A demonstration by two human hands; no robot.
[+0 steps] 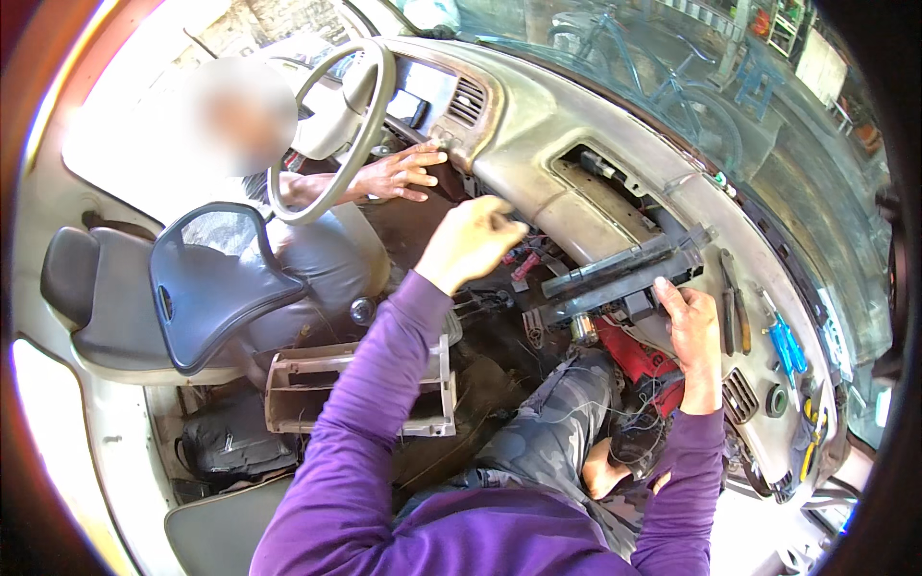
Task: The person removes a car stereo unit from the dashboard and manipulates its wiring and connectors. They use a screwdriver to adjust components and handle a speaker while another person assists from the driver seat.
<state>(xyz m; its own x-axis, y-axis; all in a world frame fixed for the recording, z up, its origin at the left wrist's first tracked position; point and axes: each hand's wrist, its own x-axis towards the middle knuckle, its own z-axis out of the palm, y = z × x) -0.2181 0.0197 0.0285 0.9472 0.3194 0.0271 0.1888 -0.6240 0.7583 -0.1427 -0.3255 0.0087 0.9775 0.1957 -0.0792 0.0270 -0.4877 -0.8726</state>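
Observation:
My left hand [473,244] is raised beside the lower dashboard, its fingers curled together. Whether anything small is in them cannot be seen. My right hand [690,324] grips the near edge of a long dark rail-like part [629,267], thumb on top and the other fingers hidden below. This part lies across the opened passenger side of the dashboard [538,182], under a rectangular opening [605,178]. A small metal cylinder [582,330] and a red bag or cloth [634,353] sit beneath it, close to my knee.
Another person's hand [403,175] reaches past the steering wheel [375,115]. Pliers [738,302], blue-handled tools [786,344] and a yellow-handled tool [812,437] lie on the dashboard's right. A pale frame [288,389] stands between the seats near a black bag [235,442]. Loose wires hang by my legs.

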